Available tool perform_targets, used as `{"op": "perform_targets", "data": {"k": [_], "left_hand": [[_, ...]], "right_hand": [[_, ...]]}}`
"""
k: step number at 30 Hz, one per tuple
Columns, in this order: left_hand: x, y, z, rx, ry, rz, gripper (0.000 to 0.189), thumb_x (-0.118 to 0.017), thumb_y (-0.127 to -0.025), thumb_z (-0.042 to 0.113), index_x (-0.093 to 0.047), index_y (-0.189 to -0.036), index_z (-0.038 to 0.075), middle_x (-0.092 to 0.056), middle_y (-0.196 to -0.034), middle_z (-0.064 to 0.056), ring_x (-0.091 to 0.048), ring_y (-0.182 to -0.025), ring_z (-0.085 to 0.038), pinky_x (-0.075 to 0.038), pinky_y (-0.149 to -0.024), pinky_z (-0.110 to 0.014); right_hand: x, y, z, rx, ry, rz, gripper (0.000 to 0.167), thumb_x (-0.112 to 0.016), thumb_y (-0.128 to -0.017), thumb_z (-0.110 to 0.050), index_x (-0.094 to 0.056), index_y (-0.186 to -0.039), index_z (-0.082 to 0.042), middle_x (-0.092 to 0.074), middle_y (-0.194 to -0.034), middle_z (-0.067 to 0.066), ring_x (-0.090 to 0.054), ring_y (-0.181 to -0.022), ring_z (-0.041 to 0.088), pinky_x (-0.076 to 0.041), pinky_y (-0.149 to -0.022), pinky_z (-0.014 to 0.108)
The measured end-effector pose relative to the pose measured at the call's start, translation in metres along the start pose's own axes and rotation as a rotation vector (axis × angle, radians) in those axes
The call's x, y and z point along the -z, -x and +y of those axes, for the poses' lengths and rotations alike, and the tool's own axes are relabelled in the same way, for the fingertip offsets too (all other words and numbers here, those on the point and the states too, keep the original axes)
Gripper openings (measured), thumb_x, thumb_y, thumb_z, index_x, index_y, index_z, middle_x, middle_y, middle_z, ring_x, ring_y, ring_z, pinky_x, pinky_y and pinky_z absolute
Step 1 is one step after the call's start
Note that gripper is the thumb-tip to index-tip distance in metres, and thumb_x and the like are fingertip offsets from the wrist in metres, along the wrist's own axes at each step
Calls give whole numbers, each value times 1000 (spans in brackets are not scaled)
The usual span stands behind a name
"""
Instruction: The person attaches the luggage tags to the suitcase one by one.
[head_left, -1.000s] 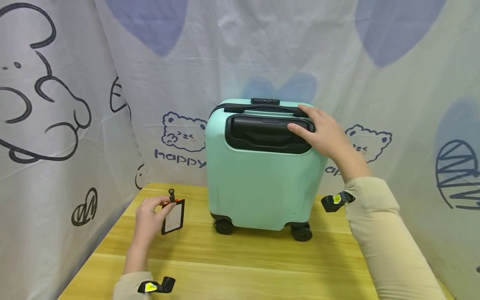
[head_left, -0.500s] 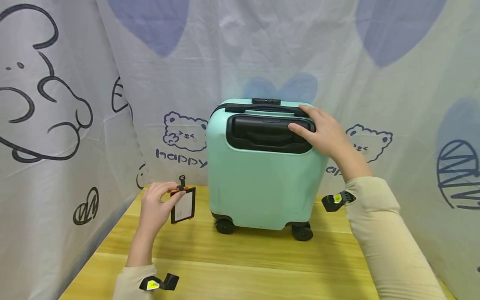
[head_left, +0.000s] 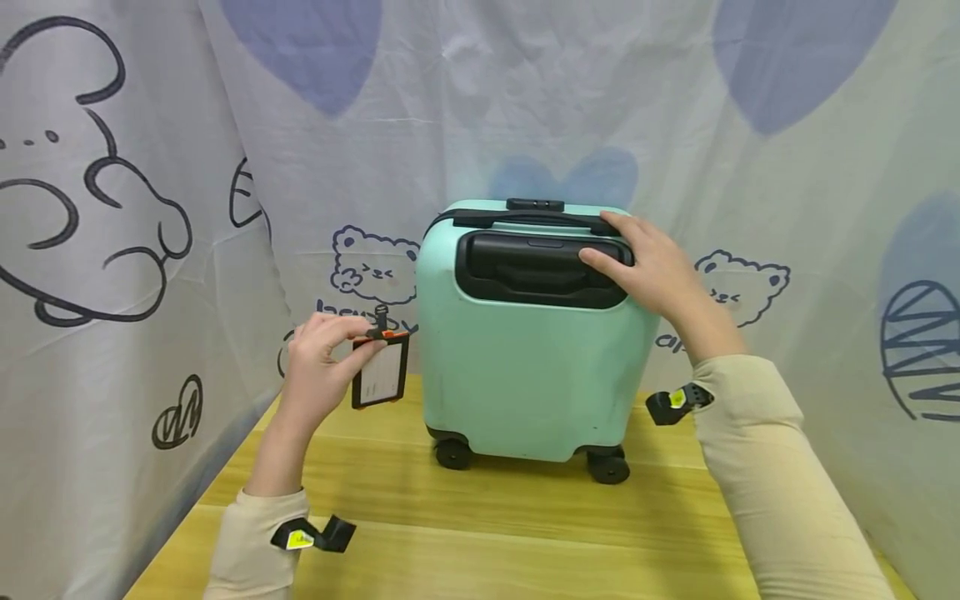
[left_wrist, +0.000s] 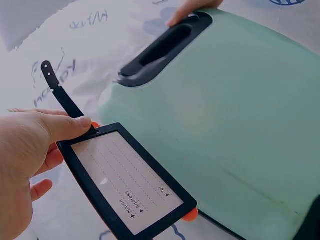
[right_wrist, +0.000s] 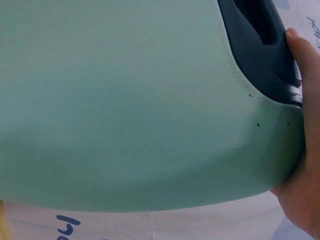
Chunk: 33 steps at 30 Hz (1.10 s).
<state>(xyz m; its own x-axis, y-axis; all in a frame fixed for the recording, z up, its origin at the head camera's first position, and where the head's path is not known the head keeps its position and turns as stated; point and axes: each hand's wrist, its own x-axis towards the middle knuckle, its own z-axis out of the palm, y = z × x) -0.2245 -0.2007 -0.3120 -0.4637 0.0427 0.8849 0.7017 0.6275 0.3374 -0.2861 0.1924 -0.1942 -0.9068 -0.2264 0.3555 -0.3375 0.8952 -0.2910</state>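
A luggage tag [left_wrist: 131,180] with a black frame, orange edges and a white card printed Name, Address and Tel hangs from my left hand [head_left: 318,358]. Thumb and fingers pinch it where its black strap [left_wrist: 65,99] joins the frame; the strap's loose end points upward. The tag is held in the air, left of the mint-green suitcase [head_left: 525,375], which stands upright on its wheels. My right hand [head_left: 656,262] grips the suitcase's top right corner, thumb on the front by the black handle recess [head_left: 517,279], fingers over the top near the carry handle [head_left: 536,218].
A wooden table [head_left: 450,533] bears the suitcase. White cloth [head_left: 487,100] printed with hearts and bears hangs close behind it and at both sides. A black combination lock [head_left: 535,204] sits at the suitcase's top.
My left hand has risen from low over the table and moved a little right, carrying the luggage tag closer to the suitcase. My right hand has kept its place on the corner.
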Motion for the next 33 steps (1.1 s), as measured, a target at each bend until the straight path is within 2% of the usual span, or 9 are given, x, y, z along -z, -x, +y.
{"op": "perform_targets", "data": {"k": [6,11,19,23,26,33], "left_hand": [[6,-19,11,-21,0,-8,21,-84,-68,-1,-75,-86,1,-74,-86,-14,-54,-82,-23,-38,-87,-41],[7,-37,20,-37,34,-48,16,-82,-72,0,-74,-85,4,-74,-90,-13,-52,-84,-19,-37,-84,-35],[4,-65,38,-113,108,-68,13,-81,-74,3,-73,-84,6,-74,-91,-10,-51,-85,-12,-38,-81,-29],[4,-75,46,-148,142,-68,11,-81,-75,3,-73,-83,5,-74,-90,-10,-52,-84,-15,-38,-83,-28],[3,-82,51,-156,170,-66,11,-80,-76,3,-73,-84,4,-74,-91,-11,-52,-83,-16,-39,-82,-27],[-5,-93,63,-107,210,-113,8,-79,-79,7,-73,-84,6,-75,-93,-9,-52,-87,-10,-40,-79,-24]], "right_hand": [[-1,0,-1,-5,-11,-13,86,-40,-88,-77,-16,-157,-31,-19,-163,14,-21,-147,44,-20,-112,69],[5,-2,0,-2,-3,-28,88,-38,-88,-78,-14,-157,-30,-17,-164,12,-20,-148,43,-19,-113,67],[15,-3,-2,7,62,-39,88,-35,-88,-79,-13,-157,-30,-14,-164,13,-19,-148,43,-20,-111,69],[17,-3,-9,55,62,27,83,-37,-89,-76,-18,-156,-32,-16,-164,10,-21,-148,41,-21,-113,67],[17,-4,-18,128,44,99,76,-45,-92,-68,-25,-155,-30,-23,-162,9,-25,-147,38,-23,-114,63],[5,-9,-39,323,-4,249,58,-64,-93,-40,-48,-145,-18,-45,-148,11,-39,-140,32,-34,-112,53]]}}
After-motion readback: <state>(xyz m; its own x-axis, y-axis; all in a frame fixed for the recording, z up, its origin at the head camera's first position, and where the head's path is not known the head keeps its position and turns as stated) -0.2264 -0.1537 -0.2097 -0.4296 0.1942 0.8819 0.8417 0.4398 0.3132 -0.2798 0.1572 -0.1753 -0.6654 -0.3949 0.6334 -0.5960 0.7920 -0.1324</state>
